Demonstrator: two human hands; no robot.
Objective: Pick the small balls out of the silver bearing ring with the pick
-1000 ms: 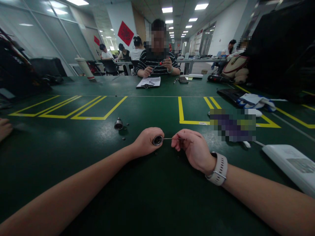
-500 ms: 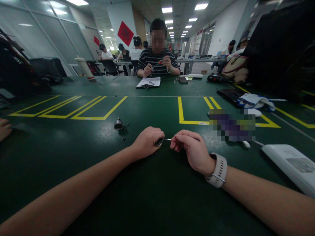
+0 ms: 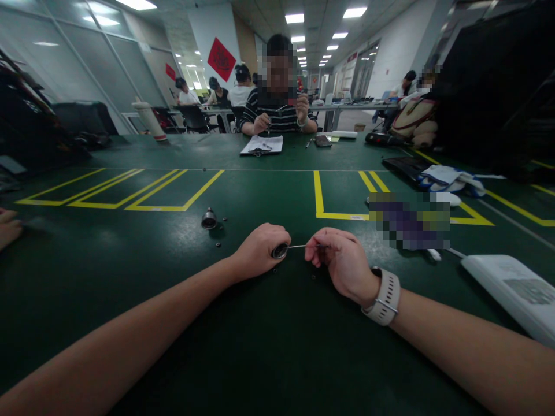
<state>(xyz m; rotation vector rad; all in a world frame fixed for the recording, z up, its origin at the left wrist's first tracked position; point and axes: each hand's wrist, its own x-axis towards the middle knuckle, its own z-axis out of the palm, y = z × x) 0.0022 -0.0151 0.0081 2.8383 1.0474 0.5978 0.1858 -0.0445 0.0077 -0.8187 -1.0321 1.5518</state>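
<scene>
My left hand [image 3: 259, 249] is closed around a round, hollow metal part [image 3: 280, 251], whose dark open end faces right. My right hand [image 3: 340, 260], with a pale watch on its wrist, pinches a tool with a thin metal shaft [image 3: 297, 247]; its handle is hidden by the fingers. The shaft's tip meets the mouth of the part, though how deep it goes I cannot tell. Beyond my left hand stands a dark cup-shaped metal part [image 3: 208, 219]. Tiny ring-like pieces lie about, one [image 3: 218, 244] near that part and another [image 3: 313, 277] below my right hand.
Yellow tape outlines [image 3: 319, 193] mark the green table [image 3: 277, 358]. At right are a white box [image 3: 515, 289] with a cable, gloves [image 3: 451, 178] and a blurred purple item [image 3: 407, 222]. Opposite, a person [image 3: 277, 110] works behind a clipboard [image 3: 262, 145]. Another person's hand [image 3: 8, 228] shows at left.
My right hand has shifted slightly right, so more of the shaft shows between my hands. My left hand stays about where it was. The person opposite has raised one hand.
</scene>
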